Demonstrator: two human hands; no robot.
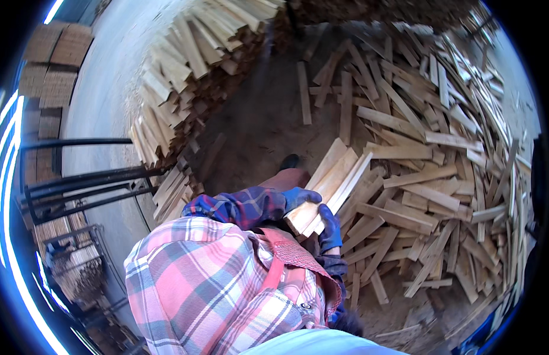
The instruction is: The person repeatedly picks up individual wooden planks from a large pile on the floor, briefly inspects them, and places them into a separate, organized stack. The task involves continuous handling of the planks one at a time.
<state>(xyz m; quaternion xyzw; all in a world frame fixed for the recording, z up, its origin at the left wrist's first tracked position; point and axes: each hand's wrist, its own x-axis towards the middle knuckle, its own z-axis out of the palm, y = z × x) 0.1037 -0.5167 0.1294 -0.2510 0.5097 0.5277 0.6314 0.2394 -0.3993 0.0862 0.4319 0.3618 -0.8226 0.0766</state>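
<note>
A small bundle of pale wooden slats (332,176) is held in front of my body, its far ends pointing up and to the right. My left hand (300,197), in a blue glove, is closed around the left side of the bundle near its close end. On the right side, my gloved right hand (329,229) grips the same bundle, its fingers bent along the edge of the slats. The undersides of the slats and parts of both palms are hidden.
A big loose heap of wooden slats (428,195) spreads over the right side. A curved stack of slats (185,56) runs along the far left. Black metal rails (91,176) stand at the left, with bundled wood (58,53) beyond. A dark shoe (290,161) shows on the floor.
</note>
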